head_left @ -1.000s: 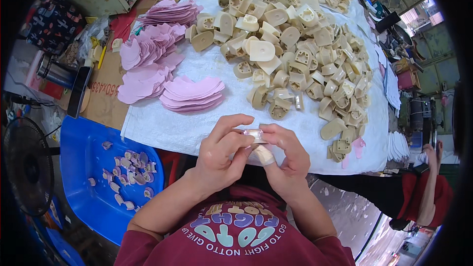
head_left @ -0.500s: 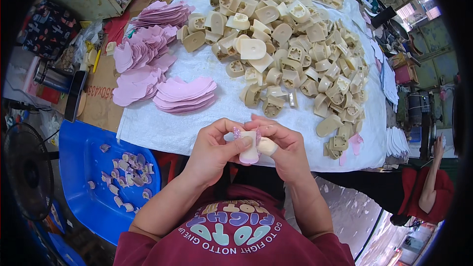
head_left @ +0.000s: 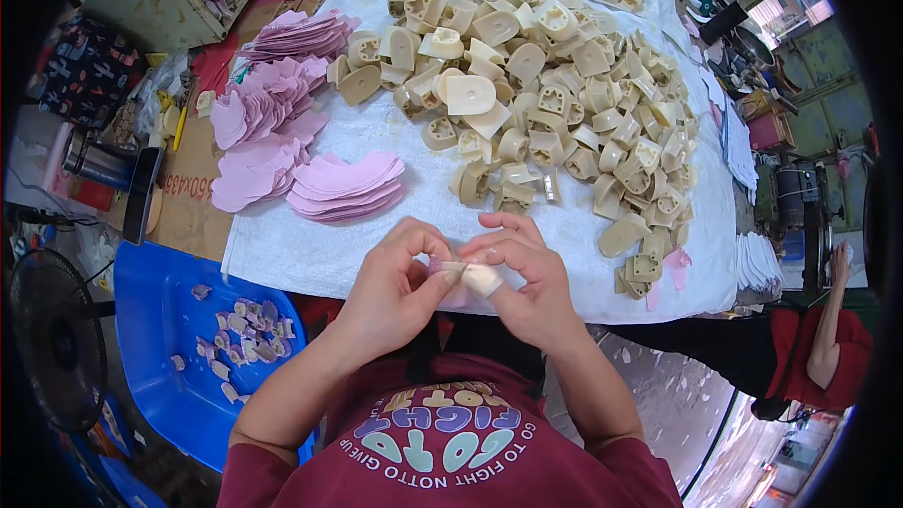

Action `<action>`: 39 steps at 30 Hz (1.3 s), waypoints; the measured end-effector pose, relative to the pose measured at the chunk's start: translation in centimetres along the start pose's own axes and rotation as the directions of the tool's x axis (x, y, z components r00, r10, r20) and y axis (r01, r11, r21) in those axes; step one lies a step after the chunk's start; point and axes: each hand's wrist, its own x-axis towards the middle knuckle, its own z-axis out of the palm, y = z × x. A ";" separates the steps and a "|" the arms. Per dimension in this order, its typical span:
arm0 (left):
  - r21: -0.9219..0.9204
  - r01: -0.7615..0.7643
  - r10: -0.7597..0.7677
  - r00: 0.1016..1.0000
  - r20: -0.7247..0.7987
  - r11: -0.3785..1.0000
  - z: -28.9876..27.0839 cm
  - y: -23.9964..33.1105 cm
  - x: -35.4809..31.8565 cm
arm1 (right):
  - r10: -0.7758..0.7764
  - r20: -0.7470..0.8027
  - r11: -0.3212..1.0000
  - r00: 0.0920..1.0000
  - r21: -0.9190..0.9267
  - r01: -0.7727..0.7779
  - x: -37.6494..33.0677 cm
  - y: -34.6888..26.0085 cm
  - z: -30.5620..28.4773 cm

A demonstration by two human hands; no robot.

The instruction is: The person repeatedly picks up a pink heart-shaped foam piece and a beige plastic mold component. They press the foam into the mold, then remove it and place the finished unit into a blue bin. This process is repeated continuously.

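Both my hands are together just in front of my chest, at the near edge of the table: my left hand (head_left: 390, 287) and my right hand (head_left: 527, 277) pinch one small cream plastic piece (head_left: 482, 278) between thumbs and fingertips, with a sliver of pink liner (head_left: 444, 267) showing against it on the left side. The piece looks short and rounded, pale beige, mostly hidden by my fingers, so I cannot tell how the pink part sits on it. Judging by what lies about, most of the work is still ahead: a big heap of cream pieces (head_left: 536, 103) covers the far and right part of the white cloth (head_left: 282, 245), and stacks of pink liners (head_left: 343, 186) wait to the left of it. In the blue tray (head_left: 160, 320) at my near left lies only a small scatter of little pieces (head_left: 243, 343).
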 end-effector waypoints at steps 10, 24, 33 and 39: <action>-0.906 0.374 -0.272 0.909 0.315 0.200 1.7 -0.6 -0.4 | -0.284 -0.247 0.896 0.927 -0.413 0.164 -0.2 -1.1 1.2; -0.804 0.116 -0.203 0.979 -0.006 0.583 1.7 0.7 -0.5 | 0.299 0.049 0.727 0.953 0.636 -0.261 -0.3 -1.8 3.2; -0.677 0.200 -0.316 0.948 -0.050 0.708 2.3 1.3 0.7 | 0.320 -0.013 0.835 0.947 0.476 -0.276 0.3 0.4 3.7; -0.666 0.223 -0.243 0.968 0.064 0.712 1.0 0.6 0.7 | 0.089 -0.040 0.974 0.995 0.211 -0.078 0.5 -0.5 2.8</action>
